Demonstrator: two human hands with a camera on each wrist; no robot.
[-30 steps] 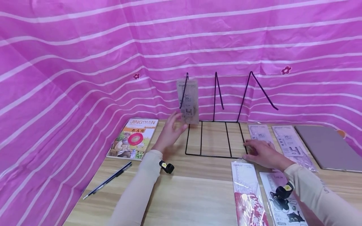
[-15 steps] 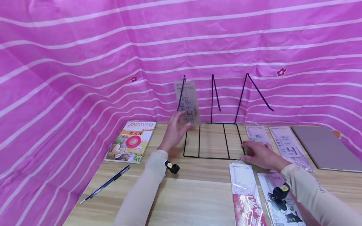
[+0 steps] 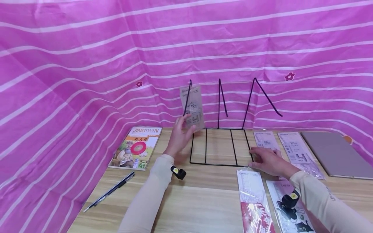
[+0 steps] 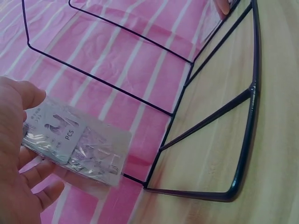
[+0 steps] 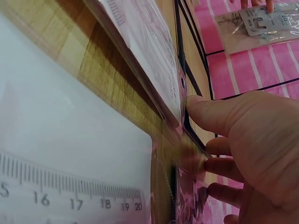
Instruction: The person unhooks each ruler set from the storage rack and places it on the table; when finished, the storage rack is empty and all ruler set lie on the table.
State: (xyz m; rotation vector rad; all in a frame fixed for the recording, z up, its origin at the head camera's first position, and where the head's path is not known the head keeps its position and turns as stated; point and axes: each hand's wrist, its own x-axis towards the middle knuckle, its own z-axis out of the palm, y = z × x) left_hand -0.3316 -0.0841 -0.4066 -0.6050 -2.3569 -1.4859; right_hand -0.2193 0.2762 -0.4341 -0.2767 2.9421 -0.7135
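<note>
Left hand (image 3: 180, 137) pinches a ruler pack (image 3: 192, 107) upright at the leftmost divider of the wire rack (image 3: 219, 146); step in hand looks like slotting it in; right hand (image 3: 269, 160) rests fingers-down on the surface at the rack's near right corner, steadying it, gripping nothing; next move likely needs the pack lowered between wires, kept vertical.

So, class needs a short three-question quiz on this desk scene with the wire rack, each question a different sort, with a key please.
1. True or false: the left hand holds a clear packet beside the wire rack.
2. Which lies at the table's left side? A) picture book B) a mug C) scissors
3. Fill in: the right hand rests at the rack's front ____ corner.

Key: 1 true; 2 A; 3 right.
</note>
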